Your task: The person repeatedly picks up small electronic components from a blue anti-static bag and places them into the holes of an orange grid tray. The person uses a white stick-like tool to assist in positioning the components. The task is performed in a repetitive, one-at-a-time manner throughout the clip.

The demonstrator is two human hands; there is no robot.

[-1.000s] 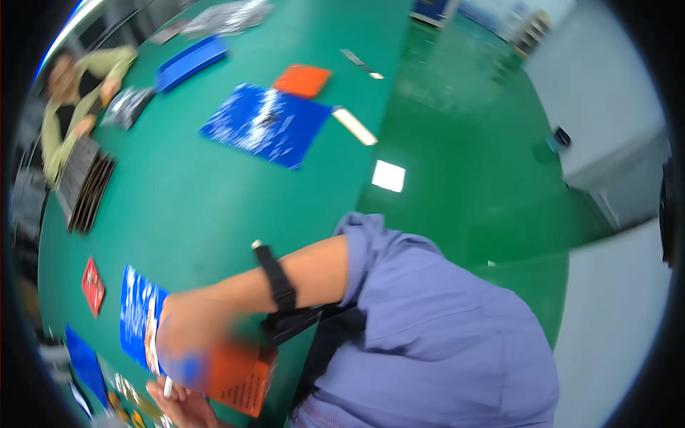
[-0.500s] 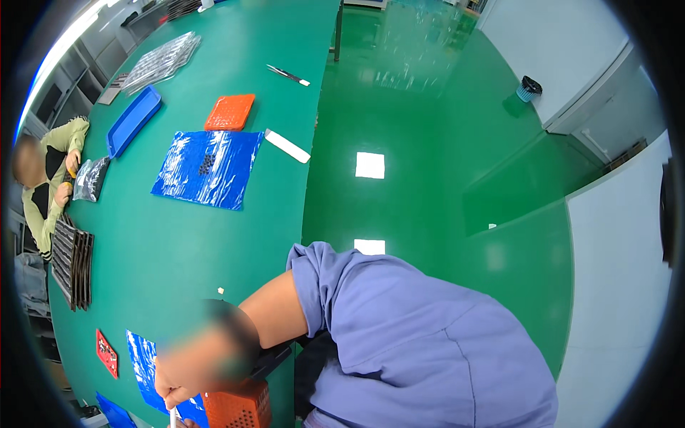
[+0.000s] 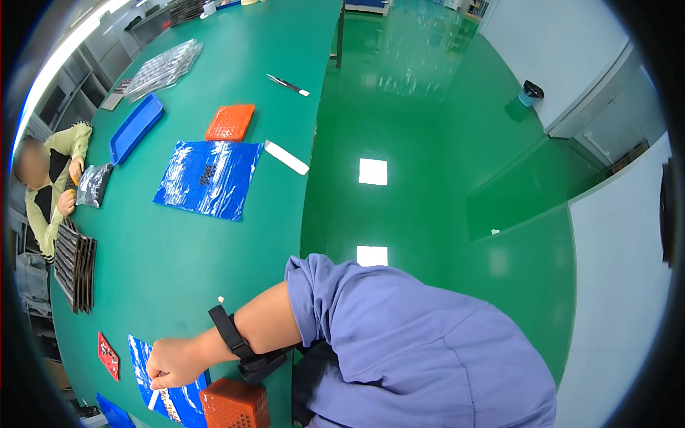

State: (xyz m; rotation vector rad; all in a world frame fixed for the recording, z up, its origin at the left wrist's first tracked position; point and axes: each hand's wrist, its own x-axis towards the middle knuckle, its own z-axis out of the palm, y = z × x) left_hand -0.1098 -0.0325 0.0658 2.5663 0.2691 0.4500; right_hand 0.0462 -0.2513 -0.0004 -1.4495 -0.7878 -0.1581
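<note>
My right hand (image 3: 171, 365) is closed over a blue plastic-covered sheet (image 3: 143, 353) at the table's lower left. From its fingers a slim white stick (image 3: 153, 399) points down; its exact kind is too small to tell. Beside the stick, a row of small pale and brownish pieces (image 3: 170, 405) lies on the sheet. Close to my forearm stands an orange perforated box (image 3: 235, 406). A black strap (image 3: 230, 332) circles that forearm. My left hand is out of view.
The green table (image 3: 157, 271) carries a red tray (image 3: 108, 355) of small parts, a second blue sheet (image 3: 207, 178), an orange tray (image 3: 230, 123), tweezers (image 3: 287, 85), a white strip (image 3: 287, 158) and a blue tray (image 3: 135, 128). Across it, a person (image 3: 57, 175) handles a bag (image 3: 93, 185) near stacked dark trays (image 3: 75, 267).
My right hand has shifted slightly up and left with the white stick, uncovering the row of pieces. Fingers of another hand at the lower edge have left the view.
</note>
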